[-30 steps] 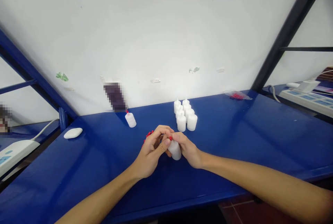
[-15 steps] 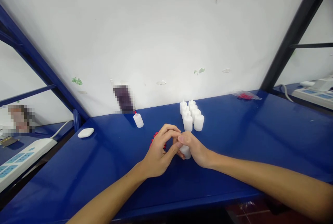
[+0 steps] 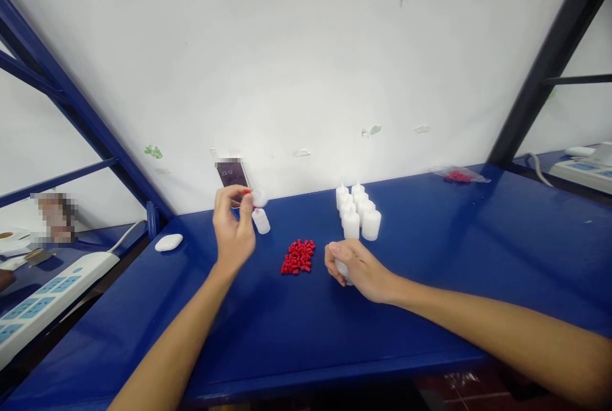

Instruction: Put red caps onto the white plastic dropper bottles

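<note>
My left hand (image 3: 233,227) is raised in front of the phone, thumb and fingertips pinching a small red cap (image 3: 247,192). A blurred, pale round piece (image 3: 260,198) shows just right of that cap; whether the two are joined I cannot tell. My right hand (image 3: 361,269) rests low over the table, wrapped around a white plastic bottle (image 3: 341,269) whose top is hidden by the fingers. Left of this hand lies a loose pile of small red caps (image 3: 298,256). Behind it, several white bottles (image 3: 351,223) with pointed tops stand in two rows.
A white bottle with a red tip (image 3: 261,222) stands before a phone (image 3: 232,173) leaning on the wall. On the blue table (image 3: 430,271) are a white rounded case (image 3: 169,243) and a clear bag of red pieces (image 3: 459,175). A power strip (image 3: 52,296) lies at left.
My left hand has moved away from my right hand, up and left toward the phone, with the red cap pinched. The red pile is now uncovered. My right hand keeps its hold on the bottle.
</note>
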Motion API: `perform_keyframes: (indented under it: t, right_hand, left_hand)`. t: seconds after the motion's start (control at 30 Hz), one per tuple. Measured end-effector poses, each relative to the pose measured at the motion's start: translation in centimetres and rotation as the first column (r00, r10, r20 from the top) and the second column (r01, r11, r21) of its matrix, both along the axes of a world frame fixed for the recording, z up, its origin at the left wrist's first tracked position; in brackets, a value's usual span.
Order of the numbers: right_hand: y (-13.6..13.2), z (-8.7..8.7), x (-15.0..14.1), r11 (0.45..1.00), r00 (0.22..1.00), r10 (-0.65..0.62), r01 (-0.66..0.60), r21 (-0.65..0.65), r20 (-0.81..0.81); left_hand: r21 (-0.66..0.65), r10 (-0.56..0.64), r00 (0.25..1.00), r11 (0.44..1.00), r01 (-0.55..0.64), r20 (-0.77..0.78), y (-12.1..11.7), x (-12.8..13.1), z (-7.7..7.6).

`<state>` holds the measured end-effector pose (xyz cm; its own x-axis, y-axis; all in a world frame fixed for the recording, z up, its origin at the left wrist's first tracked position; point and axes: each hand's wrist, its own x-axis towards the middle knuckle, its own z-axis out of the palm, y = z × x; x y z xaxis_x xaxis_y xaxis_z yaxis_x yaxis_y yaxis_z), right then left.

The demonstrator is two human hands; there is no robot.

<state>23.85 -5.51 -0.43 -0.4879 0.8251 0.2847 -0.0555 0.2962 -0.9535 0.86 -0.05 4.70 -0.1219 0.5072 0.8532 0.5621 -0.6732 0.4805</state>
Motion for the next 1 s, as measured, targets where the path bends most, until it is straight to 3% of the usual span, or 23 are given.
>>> perform_keyframes:
  t: [0.07,0.17,0.27,0.47,0.63,0.7,0.77,0.83,0.9,1.0]
  right_hand:
    - [-0.3,0.3,0.0,0.996,0.997,-0.059,0.056,0.063,0.041]
    - [-0.8,0.4,0.2,0.979,0.981,-0.175,0.165,0.122,0.078]
    - [-0.8,0.2,0.7,0.967,0.985,-0.172,0.163,0.196,0.029]
    - [-0.2,-0.1,1.0,0.972,0.995,-0.097,0.098,0.215,-0.016]
    - [-0.1,0.7,0.8,0.990,0.994,0.027,-0.042,0.137,0.109]
    - [-0.1,0.8,0.8,0.989,0.988,0.052,-0.071,0.126,0.149]
    - [-0.1,0.8,0.8,0.989,0.984,0.050,-0.073,0.129,0.173]
    - [-0.1,0.7,0.8,0.990,0.984,0.039,-0.062,0.127,0.175]
    - [-0.1,0.6,0.9,0.991,0.986,0.027,-0.049,0.125,0.167]
    - [-0.2,0.6,0.9,0.991,0.987,0.015,-0.036,0.131,0.160]
  left_hand:
    - [-0.049,0.096,0.995,0.994,-0.097,-0.023,2.2,-2.3,0.0]
    - [-0.170,0.087,0.993,0.980,-0.100,-0.082,4.5,-4.4,-0.9]
    - [-0.223,0.061,0.986,0.970,-0.095,-0.153,5.4,-5.0,-1.8]
    - [-0.286,0.090,0.962,0.944,-0.165,-0.258,5.3,-4.9,-2.0]
    - [-0.122,0.136,0.968,0.979,-0.164,-0.212,2.7,-4.0,0.1]
    - [-0.178,0.027,0.948,0.980,-0.088,-0.318,1.1,-3.1,0.5]
    - [-0.317,-0.179,0.864,0.948,0.023,-0.471,-0.2,-2.1,0.5]
    - [-0.525,-0.413,0.723,0.847,0.081,-0.554,-1.2,-1.2,0.3]
    - [-0.684,-0.569,0.610,0.727,0.059,-0.552,-1.8,-0.7,0.2]
    - [-0.778,-0.646,0.557,0.628,-0.001,-0.522,-2.1,-0.6,0.5]
